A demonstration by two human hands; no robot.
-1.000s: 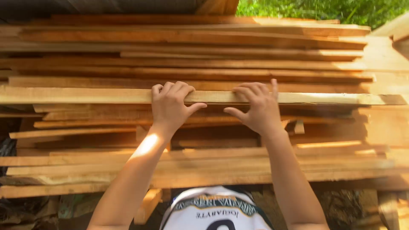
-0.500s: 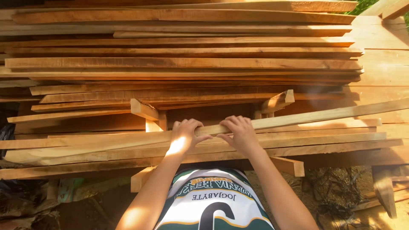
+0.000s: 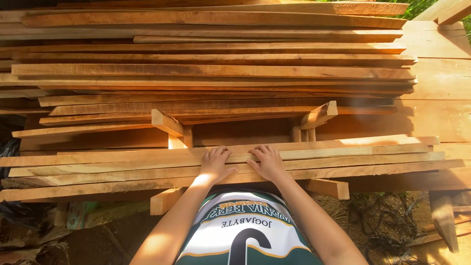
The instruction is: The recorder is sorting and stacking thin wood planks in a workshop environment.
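A long pale wooden plank (image 3: pixel 343 153) lies flat on top of the low stack of planks (image 3: pixel 98 172) in front of me. My left hand (image 3: pixel 215 164) and my right hand (image 3: pixel 267 162) sit side by side on its middle. Their fingers are laid over its top face and their thumbs are at its near edge. Both arms reach up from the bottom of the view, over my white and green jersey (image 3: pixel 245 230).
A taller stack of long planks (image 3: pixel 221 71) fills the view behind, resting on short wooden spacer blocks (image 3: pixel 169 125) (image 3: pixel 319 115). Cross beams (image 3: pixel 326 188) carry the low stack. Wide boards (image 3: pixel 441 73) stand at the right. Below lie dirt and roots (image 3: pixel 382 221).
The plank was gripped high on the tall stack, then pulled down and towards me, tilted. It now lies level on the low stack, with both hands lower and closer to my body.
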